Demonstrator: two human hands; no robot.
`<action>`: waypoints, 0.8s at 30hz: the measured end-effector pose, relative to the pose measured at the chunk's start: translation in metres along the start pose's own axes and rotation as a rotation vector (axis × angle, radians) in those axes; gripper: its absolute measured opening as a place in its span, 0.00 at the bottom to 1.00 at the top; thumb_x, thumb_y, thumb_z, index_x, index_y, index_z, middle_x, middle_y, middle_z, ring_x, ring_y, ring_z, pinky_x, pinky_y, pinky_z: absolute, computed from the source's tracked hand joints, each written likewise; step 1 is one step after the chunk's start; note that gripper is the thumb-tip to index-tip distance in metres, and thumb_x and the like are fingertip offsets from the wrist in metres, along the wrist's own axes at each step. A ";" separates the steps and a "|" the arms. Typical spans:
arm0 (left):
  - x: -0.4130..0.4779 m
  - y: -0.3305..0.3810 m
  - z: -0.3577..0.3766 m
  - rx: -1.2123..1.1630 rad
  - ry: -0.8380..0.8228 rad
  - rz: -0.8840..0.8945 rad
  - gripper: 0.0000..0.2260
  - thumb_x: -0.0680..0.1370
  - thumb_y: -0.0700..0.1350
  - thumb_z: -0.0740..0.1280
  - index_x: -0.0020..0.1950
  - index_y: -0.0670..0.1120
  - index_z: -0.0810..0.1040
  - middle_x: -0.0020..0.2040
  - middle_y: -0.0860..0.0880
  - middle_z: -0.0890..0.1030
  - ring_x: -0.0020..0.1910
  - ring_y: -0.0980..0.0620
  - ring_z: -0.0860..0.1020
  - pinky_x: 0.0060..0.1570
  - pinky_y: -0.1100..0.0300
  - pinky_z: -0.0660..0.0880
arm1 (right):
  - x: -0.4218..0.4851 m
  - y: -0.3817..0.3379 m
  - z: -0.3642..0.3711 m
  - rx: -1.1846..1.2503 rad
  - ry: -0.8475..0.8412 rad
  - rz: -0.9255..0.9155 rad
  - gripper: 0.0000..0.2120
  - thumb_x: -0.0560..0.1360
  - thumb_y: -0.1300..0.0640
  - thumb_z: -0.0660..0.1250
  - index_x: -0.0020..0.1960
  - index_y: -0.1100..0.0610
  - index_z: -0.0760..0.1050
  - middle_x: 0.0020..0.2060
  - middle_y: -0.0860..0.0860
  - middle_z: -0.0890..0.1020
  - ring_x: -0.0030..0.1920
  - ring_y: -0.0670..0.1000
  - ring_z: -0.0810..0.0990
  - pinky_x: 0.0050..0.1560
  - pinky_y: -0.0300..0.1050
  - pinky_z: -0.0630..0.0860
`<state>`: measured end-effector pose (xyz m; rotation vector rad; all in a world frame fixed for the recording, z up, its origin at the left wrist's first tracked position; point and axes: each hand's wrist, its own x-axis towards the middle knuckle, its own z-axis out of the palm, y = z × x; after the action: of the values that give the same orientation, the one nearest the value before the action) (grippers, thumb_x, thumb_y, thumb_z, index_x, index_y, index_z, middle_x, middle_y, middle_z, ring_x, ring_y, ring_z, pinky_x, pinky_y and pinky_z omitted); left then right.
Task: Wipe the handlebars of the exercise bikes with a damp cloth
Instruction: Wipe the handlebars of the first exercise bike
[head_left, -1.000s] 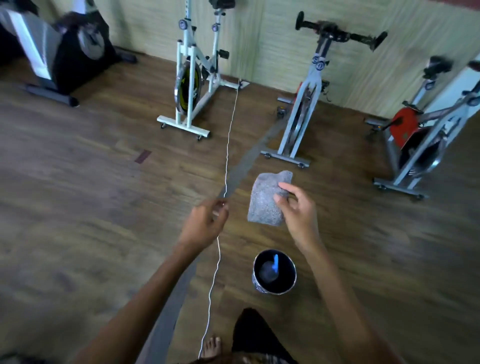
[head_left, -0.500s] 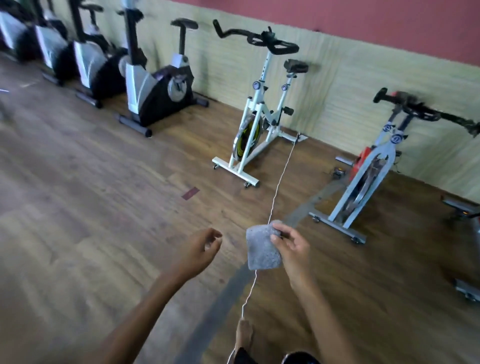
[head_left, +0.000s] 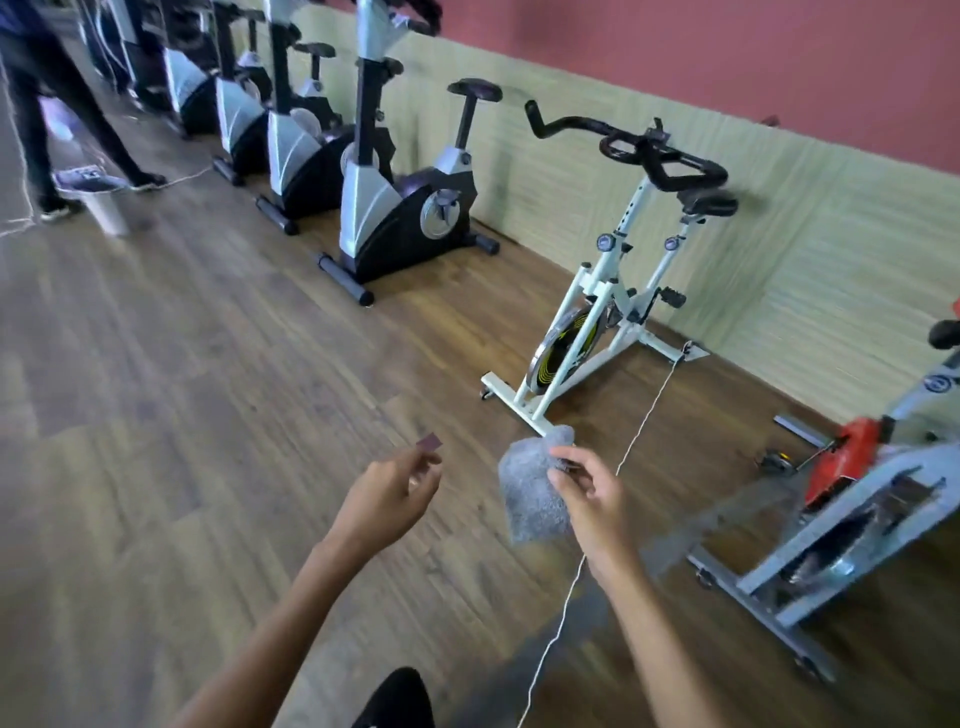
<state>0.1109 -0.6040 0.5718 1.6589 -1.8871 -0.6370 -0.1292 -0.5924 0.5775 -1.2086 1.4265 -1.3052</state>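
My right hand (head_left: 589, 493) pinches a grey cloth (head_left: 530, 493) that hangs down in front of me at mid-frame. Beside it, my left hand (head_left: 389, 493) is held out with loosely curled fingers and nothing in it. Ahead stands a white spin bike (head_left: 597, 322) with black handlebars (head_left: 623, 148), well beyond both hands. At the right edge is a grey spin bike (head_left: 857, 509) with a red part. Several black and silver upright bikes (head_left: 395, 208) line the wall to the left.
A thin white cord (head_left: 644, 421) runs across the wooden floor from the white bike toward me. A person's legs (head_left: 47, 119) and a white bucket (head_left: 101, 200) are at the far left. A small dark tag (head_left: 429, 442) lies on the floor.
My view has swung up and left, bringing the upright bikes and a person into sight. The black bucket below has left the frame. My right hand still holds the cloth.
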 end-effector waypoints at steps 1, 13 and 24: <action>0.018 -0.005 -0.002 -0.013 0.011 -0.017 0.10 0.80 0.52 0.63 0.57 0.50 0.79 0.47 0.56 0.82 0.50 0.57 0.80 0.47 0.60 0.73 | 0.021 0.000 0.008 0.002 -0.008 -0.001 0.14 0.74 0.67 0.68 0.47 0.48 0.80 0.44 0.46 0.84 0.42 0.42 0.80 0.44 0.31 0.73; 0.322 -0.094 -0.077 -0.050 0.111 -0.004 0.09 0.81 0.49 0.64 0.56 0.48 0.79 0.48 0.54 0.81 0.49 0.58 0.78 0.43 0.73 0.69 | 0.327 -0.053 0.134 -0.083 -0.022 -0.164 0.16 0.75 0.69 0.66 0.47 0.47 0.79 0.43 0.41 0.84 0.45 0.39 0.80 0.48 0.34 0.74; 0.596 -0.103 -0.109 -0.077 0.057 0.241 0.18 0.78 0.60 0.59 0.58 0.50 0.79 0.50 0.54 0.82 0.51 0.56 0.80 0.51 0.55 0.78 | 0.549 -0.117 0.184 0.016 0.172 -0.265 0.11 0.77 0.68 0.64 0.52 0.54 0.78 0.49 0.42 0.81 0.47 0.35 0.79 0.49 0.30 0.74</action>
<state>0.2043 -1.2078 0.6372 1.3602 -1.9565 -0.5493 -0.0399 -1.1659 0.6879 -1.3361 1.4062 -1.6319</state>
